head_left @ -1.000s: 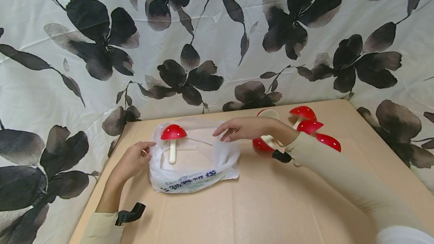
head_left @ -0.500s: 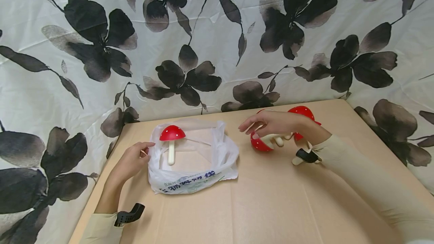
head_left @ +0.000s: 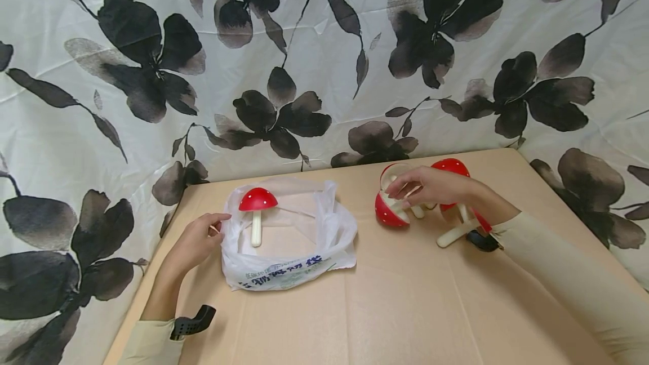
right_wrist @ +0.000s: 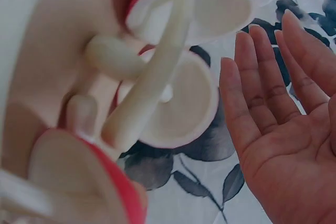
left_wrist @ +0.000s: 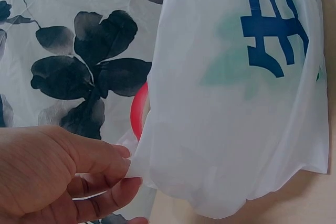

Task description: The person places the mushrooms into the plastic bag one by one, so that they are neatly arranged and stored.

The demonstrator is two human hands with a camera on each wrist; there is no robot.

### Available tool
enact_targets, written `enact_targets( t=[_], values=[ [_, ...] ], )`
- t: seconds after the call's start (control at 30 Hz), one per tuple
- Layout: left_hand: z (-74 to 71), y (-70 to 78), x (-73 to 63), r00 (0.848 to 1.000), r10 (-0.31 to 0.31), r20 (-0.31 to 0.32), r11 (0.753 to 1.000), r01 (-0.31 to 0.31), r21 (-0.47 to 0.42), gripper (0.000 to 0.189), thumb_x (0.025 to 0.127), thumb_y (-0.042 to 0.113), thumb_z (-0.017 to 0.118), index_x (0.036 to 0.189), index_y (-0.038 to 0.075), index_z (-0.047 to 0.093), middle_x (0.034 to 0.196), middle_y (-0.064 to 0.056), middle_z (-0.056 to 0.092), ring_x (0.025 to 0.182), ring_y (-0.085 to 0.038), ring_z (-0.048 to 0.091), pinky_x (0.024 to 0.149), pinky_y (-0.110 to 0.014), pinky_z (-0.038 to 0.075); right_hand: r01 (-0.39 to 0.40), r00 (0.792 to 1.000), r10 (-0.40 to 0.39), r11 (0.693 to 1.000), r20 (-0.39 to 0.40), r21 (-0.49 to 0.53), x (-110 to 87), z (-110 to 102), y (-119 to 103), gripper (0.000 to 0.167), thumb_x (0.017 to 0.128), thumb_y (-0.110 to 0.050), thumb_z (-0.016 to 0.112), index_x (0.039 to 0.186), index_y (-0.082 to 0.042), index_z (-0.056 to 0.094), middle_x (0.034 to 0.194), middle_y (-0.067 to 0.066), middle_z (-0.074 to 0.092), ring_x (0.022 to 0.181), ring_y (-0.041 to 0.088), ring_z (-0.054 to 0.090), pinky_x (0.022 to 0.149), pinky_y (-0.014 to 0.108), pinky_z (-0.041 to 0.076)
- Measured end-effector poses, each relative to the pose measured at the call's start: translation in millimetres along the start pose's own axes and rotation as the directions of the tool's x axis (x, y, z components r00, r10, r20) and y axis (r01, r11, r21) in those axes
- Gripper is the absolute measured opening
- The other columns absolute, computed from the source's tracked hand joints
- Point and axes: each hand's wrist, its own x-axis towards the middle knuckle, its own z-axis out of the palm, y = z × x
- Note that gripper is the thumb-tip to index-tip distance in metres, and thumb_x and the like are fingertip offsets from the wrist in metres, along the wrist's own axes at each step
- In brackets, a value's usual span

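Observation:
A white plastic bag (head_left: 289,275) with printed lettering lies open on the table's left half. Its edge is pinched between the thumb and fingers of my left hand (head_left: 195,244), clearest in the left wrist view, where the bag (left_wrist: 226,124) fills the right side. Lying in the bag's opening is a toy mushroom (head_left: 258,201) with a red, white-dotted cap and cream stem. My right hand (head_left: 443,186) hovers over more such mushrooms, nearest a tipped mushroom (head_left: 389,213). The right wrist view shows that hand (right_wrist: 294,140) with extended fingers, apart from the mushroom stem (right_wrist: 152,87).
Several mushrooms cluster at the table's back right, partly behind the right hand and forearm; one red cap (head_left: 450,167) stands at the back. A floral cloth (head_left: 314,44) hangs behind the table (head_left: 329,325). Both wrists wear black bands.
My right hand has moved right, away from the bag's right edge to above the mushrooms. The left hand stays at the bag, and the mushroom in the bag has not moved.

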Motion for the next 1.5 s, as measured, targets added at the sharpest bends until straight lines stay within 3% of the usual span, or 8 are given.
enact_targets(
  t=[0.27, 0.37, 0.5, 0.57, 0.8, 1.07, 1.27, 1.5],
  values=[
    [0.5, 0.1, -0.1, 1.0, -0.005, 0.007, 1.0, 0.005, 0.0, 0.043, 0.091, -0.004, 0.063, 0.133, -0.008, 0.059, 0.1, -0.014, 0.058, 0.089, -0.026, 0.057, 0.064, -0.024, 0.048, -0.056, 0.997, 0.053, 0.997, -0.055, -0.045, -6.6, -0.8, 9.1, 0.047, 0.088, -0.008, 0.077, 0.133, -0.007, 0.064, 0.131, 0.01, 0.066, 0.121, 0.033, 0.063, 0.088, 0.031, 0.058],
    [0.6, 0.2, -0.2, 1.0, -0.01, 0.009, 1.0, 0.01, -0.001, 0.043, 0.091, -0.004, 0.063, 0.134, -0.007, 0.059, 0.1, -0.014, 0.058, 0.089, -0.026, 0.057, 0.063, -0.024, 0.048, -0.077, 0.995, 0.075, 0.996, -0.064, -0.038, -8.4, -1.4, 12.8, 0.045, 0.088, -0.003, 0.075, 0.132, -0.006, 0.065, 0.13, 0.013, 0.066, 0.121, 0.035, 0.062, 0.083, 0.038, 0.06],
    [0.4, 0.4, 0.1, 1.0, -0.014, 0.007, 1.0, 0.014, -0.003, 0.043, 0.091, -0.004, 0.063, 0.134, -0.007, 0.059, 0.1, -0.014, 0.058, 0.089, -0.026, 0.057, 0.064, -0.023, 0.048, -0.119, 0.991, 0.117, 0.993, -0.069, -0.027, -9.7, -1.2, 17.5, 0.044, 0.088, -0.003, 0.076, 0.13, -0.007, 0.066, 0.131, 0.017, 0.065, 0.108, 0.034, 0.062, 0.073, 0.048, 0.06],
    [0.4, 0.7, 0.3, 1.0, -0.015, 0.006, 1.0, 0.015, -0.004, 0.043, 0.091, -0.004, 0.063, 0.134, -0.007, 0.059, 0.1, -0.014, 0.058, 0.089, -0.026, 0.057, 0.064, -0.023, 0.049, -0.129, 0.989, 0.126, 0.991, -0.076, -0.038, -9.5, -0.8, 19.8, 0.043, 0.088, -0.003, 0.076, 0.129, -0.008, 0.067, 0.13, 0.017, 0.065, 0.103, 0.032, 0.061, 0.071, 0.046, 0.06],
    [0.0, 1.5, 0.6, 1.0, -0.003, 0.003, 1.0, 0.003, -0.003, 0.043, 0.091, -0.004, 0.062, 0.133, -0.008, 0.059, 0.1, -0.014, 0.059, 0.089, -0.026, 0.058, 0.065, -0.024, 0.049, -0.08, 0.988, 0.055, 0.982, -0.143, -0.173, -7.1, 3.5, 28.1, 0.039, 0.085, -0.003, 0.078, 0.123, -0.009, 0.072, 0.119, 0.01, 0.07, 0.108, 0.028, 0.063, 0.082, 0.03, 0.056],
    [0.4, 1.2, 1.9, 1.0, 0.006, 0.003, 1.0, -0.006, -0.002, 0.041, 0.091, -0.004, 0.061, 0.132, -0.009, 0.06, 0.098, -0.014, 0.059, 0.088, -0.026, 0.059, 0.065, -0.024, 0.049, -0.115, 0.975, 0.052, 0.949, -0.214, -0.294, -0.6, 11.3, 28.9, 0.034, 0.084, -0.003, 0.078, 0.117, -0.009, 0.075, 0.109, 0.008, 0.069, 0.095, 0.025, 0.06, 0.078, 0.034, 0.051],
    [1.1, 0.9, 2.6, 1.0, -0.005, 0.009, 1.0, 0.005, -0.003, 0.042, 0.091, -0.004, 0.062, 0.132, -0.009, 0.06, 0.099, -0.014, 0.059, 0.089, -0.026, 0.058, 0.065, -0.024, 0.049, -0.212, 0.961, 0.125, 0.906, -0.247, -0.366, 6.1, 16.1, 27.6, 0.031, 0.082, -0.007, 0.081, 0.112, -0.015, 0.077, 0.106, 0.005, 0.067, 0.092, 0.024, 0.058, 0.082, 0.046, 0.045],
    [1.4, 0.4, 3.7, 1.0, -0.002, 0.006, 1.0, 0.002, 0.0, 0.042, 0.091, -0.004, 0.061, 0.132, -0.009, 0.06, 0.099, -0.014, 0.058, 0.088, -0.026, 0.058, 0.065, -0.024, 0.048, -0.226, 0.959, 0.136, 0.894, -0.247, -0.387, 9.7, 15.9, 30.1, 0.029, 0.08, -0.005, 0.083, 0.107, -0.015, 0.077, 0.103, 0.004, 0.066, 0.091, 0.024, 0.058, 0.082, 0.049, 0.046]
  ],
)
